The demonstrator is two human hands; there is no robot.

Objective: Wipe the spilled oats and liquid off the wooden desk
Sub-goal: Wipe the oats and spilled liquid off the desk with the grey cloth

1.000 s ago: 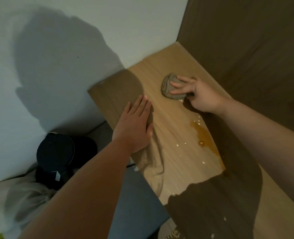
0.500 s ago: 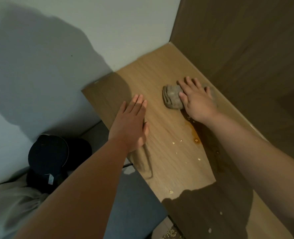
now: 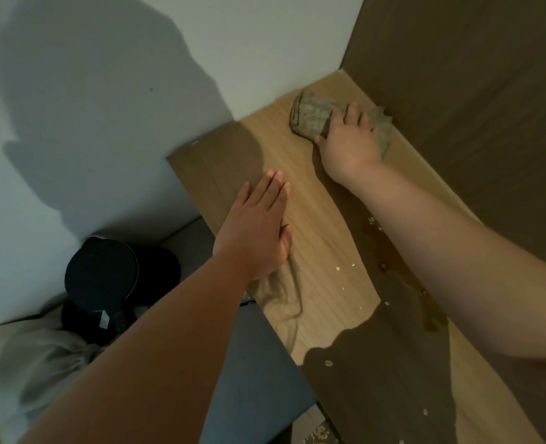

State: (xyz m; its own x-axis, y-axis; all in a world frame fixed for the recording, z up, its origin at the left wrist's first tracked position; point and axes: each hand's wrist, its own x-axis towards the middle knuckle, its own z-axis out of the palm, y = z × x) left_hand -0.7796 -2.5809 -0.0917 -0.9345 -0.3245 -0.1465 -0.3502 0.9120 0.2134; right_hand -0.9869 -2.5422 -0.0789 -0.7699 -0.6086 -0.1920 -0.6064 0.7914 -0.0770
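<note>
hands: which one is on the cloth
The right hand. It presses on the crumpled brownish cloth in the far corner of the desk. The left hand is spread flat near the desk's left edge, well clear of the cloth.

The wooden desk is closed at its far end by the white wall and along its right edge by a dark brown panel. The right hand presses a cloth in that corner; the left hand lies flat near the open left edge. Bare desktop between the forearms is passable.
</note>
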